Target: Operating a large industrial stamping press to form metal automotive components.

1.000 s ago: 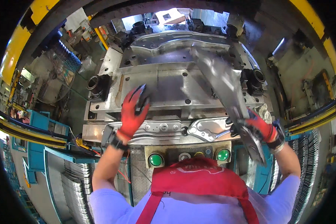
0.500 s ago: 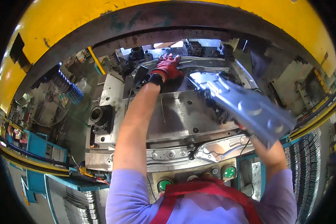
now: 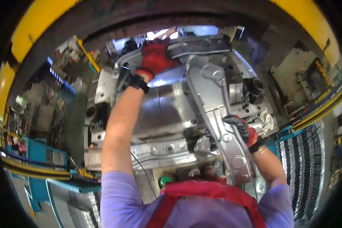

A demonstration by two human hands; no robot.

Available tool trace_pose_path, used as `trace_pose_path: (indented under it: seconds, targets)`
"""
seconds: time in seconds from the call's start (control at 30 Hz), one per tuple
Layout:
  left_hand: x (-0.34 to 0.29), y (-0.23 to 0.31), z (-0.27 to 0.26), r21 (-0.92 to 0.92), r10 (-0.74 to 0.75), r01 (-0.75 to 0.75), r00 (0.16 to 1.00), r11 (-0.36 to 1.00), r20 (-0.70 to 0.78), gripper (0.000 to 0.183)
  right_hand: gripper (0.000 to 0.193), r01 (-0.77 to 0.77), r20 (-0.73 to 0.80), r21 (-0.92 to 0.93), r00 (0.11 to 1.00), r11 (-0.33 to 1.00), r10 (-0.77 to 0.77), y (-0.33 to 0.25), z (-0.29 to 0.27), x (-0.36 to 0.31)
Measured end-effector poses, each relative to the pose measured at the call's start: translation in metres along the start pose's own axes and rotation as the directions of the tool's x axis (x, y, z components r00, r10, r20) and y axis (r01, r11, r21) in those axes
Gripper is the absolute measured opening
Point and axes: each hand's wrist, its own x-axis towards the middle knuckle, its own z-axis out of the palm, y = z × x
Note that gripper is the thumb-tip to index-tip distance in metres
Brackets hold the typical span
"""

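Observation:
My left hand (image 3: 155, 57), in a red glove, reaches across a curved silver stamped metal part (image 3: 201, 46) at the far side of the die. Its fingers lie over the part and the thumb is at the near edge; motion blurs the fingertips. My right hand (image 3: 241, 131), in a red and black glove, grips the right edge of a long stamped metal panel (image 3: 209, 87). This panel slants over the right half of the die, its wide end near my body and its rounded end pointing to the far part. Beneath lies the flat steel die plate (image 3: 159, 110).
Overhead arches a yellow press frame (image 3: 41, 22). Along the near edge lies another formed metal strip (image 3: 159, 150), above a green push button (image 3: 166, 180). Stacked metal parts (image 3: 302, 167) stand at right. A yellow and black rail (image 3: 315, 110) runs along that side.
My right hand has swung the panel left and turned it more lengthwise over the die. The far curved part appears shifted and raised under my left hand. The view has tilted as well.

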Motion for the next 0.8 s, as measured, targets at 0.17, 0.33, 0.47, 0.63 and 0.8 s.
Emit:
trace_pose_path:
  seconds: [0.17,0.33,0.47,0.63,0.8]
  targets:
    - [-0.089,0.011,-0.072,0.014,0.096,-0.095,0.975,0.995,-0.2,0.08,0.042,-0.346,0.095,0.794,0.883,0.5,0.46,-0.042,-0.008,-0.091]
    - [-0.225,0.011,-0.141,-0.077,0.004,0.001,0.998,0.997,0.068,0.09,0.056,-0.428,-0.056,0.618,0.813,0.659,0.58,-0.038,-0.033,-0.146]
    - [-0.306,0.021,-0.139,-0.114,-0.128,0.183,0.918,0.977,0.375,0.091,0.068,-0.47,-0.133,0.488,0.793,0.735,0.595,-0.04,-0.041,-0.149]
    - [-0.36,0.017,-0.083,-0.04,-0.173,0.221,0.85,0.974,0.498,0.087,0.082,-0.475,-0.17,0.242,0.838,0.846,0.519,-0.065,-0.024,-0.069]
    - [-0.377,0.006,-0.031,0.022,-0.143,0.152,0.858,0.988,0.493,0.085,0.091,-0.182,-0.274,-0.735,0.961,0.653,-0.039,-0.066,-0.025,0.021]
